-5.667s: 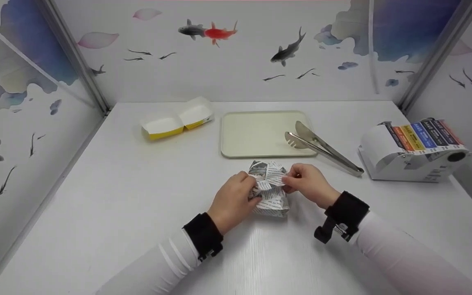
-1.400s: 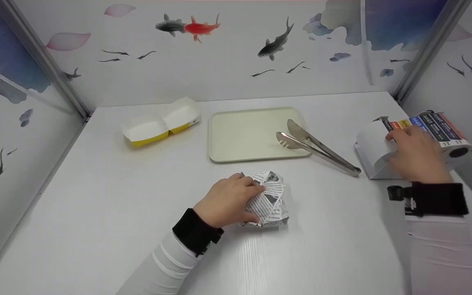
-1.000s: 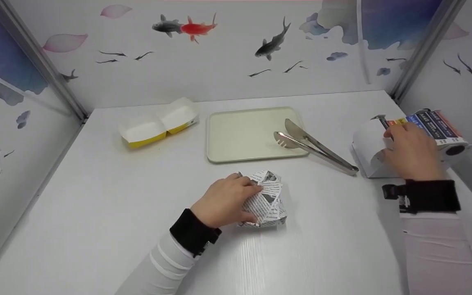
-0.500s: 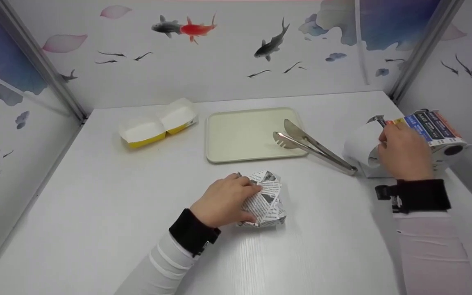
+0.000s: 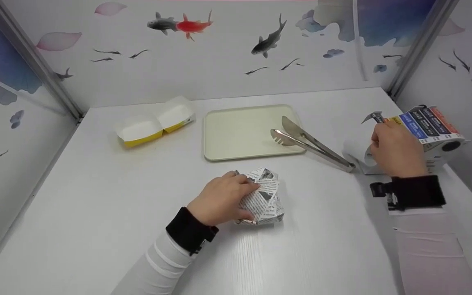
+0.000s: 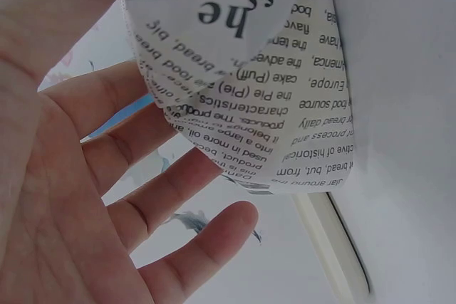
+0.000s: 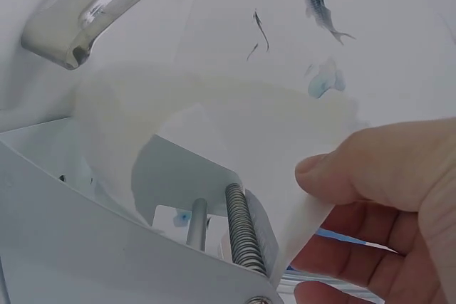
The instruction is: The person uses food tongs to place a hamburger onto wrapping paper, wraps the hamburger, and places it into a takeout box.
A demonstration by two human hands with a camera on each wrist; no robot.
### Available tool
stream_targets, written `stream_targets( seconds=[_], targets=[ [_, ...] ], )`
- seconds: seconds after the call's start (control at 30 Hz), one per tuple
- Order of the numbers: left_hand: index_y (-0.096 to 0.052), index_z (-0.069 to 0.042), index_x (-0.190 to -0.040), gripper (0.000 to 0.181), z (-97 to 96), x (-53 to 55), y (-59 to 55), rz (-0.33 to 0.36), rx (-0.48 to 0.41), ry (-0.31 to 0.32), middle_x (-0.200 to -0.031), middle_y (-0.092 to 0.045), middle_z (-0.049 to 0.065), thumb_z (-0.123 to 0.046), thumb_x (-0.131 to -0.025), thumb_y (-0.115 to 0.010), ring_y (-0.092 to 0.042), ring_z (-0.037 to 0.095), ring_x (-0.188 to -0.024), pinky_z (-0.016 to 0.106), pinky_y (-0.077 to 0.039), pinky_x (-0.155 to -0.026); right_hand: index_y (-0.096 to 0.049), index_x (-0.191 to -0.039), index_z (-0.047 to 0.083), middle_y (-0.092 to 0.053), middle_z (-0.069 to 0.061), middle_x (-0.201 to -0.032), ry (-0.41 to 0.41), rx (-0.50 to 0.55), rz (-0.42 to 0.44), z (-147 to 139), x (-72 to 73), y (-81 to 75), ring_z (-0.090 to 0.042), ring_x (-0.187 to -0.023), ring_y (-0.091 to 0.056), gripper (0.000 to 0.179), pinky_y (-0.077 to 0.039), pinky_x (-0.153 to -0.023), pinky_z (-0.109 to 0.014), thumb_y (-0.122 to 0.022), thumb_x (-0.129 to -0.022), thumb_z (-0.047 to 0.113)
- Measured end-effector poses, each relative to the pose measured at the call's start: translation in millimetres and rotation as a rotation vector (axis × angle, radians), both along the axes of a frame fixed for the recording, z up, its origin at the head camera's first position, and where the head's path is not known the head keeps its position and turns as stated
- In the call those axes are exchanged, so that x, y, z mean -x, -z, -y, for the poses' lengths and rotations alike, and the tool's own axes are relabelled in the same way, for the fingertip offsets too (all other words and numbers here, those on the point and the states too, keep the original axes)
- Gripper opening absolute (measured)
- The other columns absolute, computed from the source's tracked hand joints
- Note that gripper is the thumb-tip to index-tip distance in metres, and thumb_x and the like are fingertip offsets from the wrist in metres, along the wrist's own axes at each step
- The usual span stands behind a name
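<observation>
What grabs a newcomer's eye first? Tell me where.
Probably the newsprint-wrapped bundle in the middle foreground, partly under the left hand. Next come the bright labels on the dispenser at the right, where the right hand pinches a white strip. A printed red fish brightens the back wall.

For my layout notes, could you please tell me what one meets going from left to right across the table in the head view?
Open yellow-and-white box, left hand, newsprint-wrapped parcel, metal tongs, dispenser with coloured labels.
</observation>
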State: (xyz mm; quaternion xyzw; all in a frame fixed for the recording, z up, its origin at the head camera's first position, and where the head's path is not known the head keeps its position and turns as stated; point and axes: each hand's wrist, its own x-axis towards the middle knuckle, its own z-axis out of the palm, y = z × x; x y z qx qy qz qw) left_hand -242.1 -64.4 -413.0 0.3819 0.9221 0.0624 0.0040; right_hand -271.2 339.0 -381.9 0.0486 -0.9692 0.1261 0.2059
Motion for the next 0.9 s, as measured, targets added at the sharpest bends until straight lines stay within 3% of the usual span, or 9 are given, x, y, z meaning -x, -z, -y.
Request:
stream_targets(
  seconds=[0.17,0.4,0.67,0.9],
  targets=[
    [-0.066,-0.019,-0.144,0.074,0.3,-0.1,-1.2,0.013,-0.007,-0.011,-0.133,-0.070,0.006,-0.051,-0.081,-0.088,-0.064,0.026,-0.118,0.042,-0.058,-0.095,-0.063,-0.088,-0.007,-0.062,-0.026,-0.089,-0.007,-0.012,0.012,5.0,-0.3,-3.5,-0.041,-0.078,-0.059,0.004,-0.048,-0.064,-0.056,-0.066,-0.086,-0.005],
    [-0.065,-0.020,-0.145,0.075,-0.6,0.1,1.3,0.030,-0.008,-0.017,-0.135,-0.070,0.006,-0.050,-0.081,-0.088,-0.063,0.027,-0.119,0.043,-0.059,-0.095,-0.065,-0.091,-0.006,-0.064,-0.027,-0.093,-0.005,-0.015,0.108,12.0,-0.2,-3.1,-0.040,-0.082,-0.060,0.006,-0.050,-0.068,-0.055,-0.066,-0.086,-0.002],
    [-0.066,-0.020,-0.143,0.073,1.2,1.1,2.4,0.008,-0.026,0.000,-0.133,-0.071,0.005,-0.048,-0.080,-0.089,-0.064,0.027,-0.118,0.044,-0.060,-0.093,-0.066,-0.086,-0.006,-0.067,-0.029,-0.090,-0.057,-0.066,0.089,13.7,5.4,0.1,-0.045,-0.084,-0.063,0.005,-0.051,-0.072,-0.059,-0.064,-0.082,-0.006],
    [-0.066,-0.019,-0.144,0.072,1.4,1.5,3.9,0.010,-0.021,0.002,-0.134,-0.070,0.005,-0.049,-0.082,-0.088,-0.064,0.027,-0.118,0.044,-0.060,-0.094,-0.066,-0.088,-0.005,-0.068,-0.027,-0.092,-0.048,-0.082,0.167,13.3,6.5,-0.5,-0.044,-0.086,-0.063,0.005,-0.049,-0.076,-0.058,-0.065,-0.084,-0.003]
  ],
)
